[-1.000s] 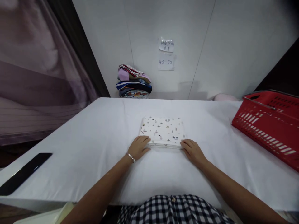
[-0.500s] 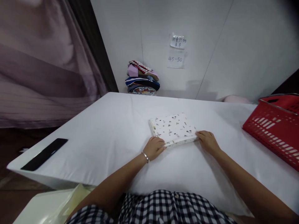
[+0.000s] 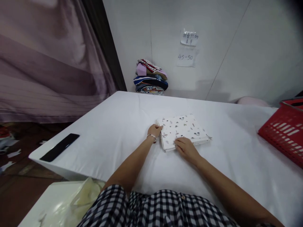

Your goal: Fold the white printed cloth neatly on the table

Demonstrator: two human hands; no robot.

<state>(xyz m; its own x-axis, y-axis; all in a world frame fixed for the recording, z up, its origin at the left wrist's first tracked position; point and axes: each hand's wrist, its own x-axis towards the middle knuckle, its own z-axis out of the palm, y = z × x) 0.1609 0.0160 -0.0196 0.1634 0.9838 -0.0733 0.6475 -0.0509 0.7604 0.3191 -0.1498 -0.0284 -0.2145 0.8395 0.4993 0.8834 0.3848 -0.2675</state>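
Note:
A folded white cloth with a small scattered print lies flat on the white-covered table, its layered front edge facing me. At its left edge, my left hand, with a bracelet on the wrist, is closed with thumb and fingers pinching the side. My right hand holds the front edge left of its middle, fingers bent over the top and the thumb hidden. The cloth's front right corner sticks out a little and is untouched.
On the white table, a black flat object lies at the left and a red plastic basket stands at the right. Behind the far edge is a stack of folded fabrics. A plastic bag rests lower left.
My left hand has gone from the front left corner up to the left edge. My right hand has moved left from the right corner along the front edge. The view has shifted slightly left.

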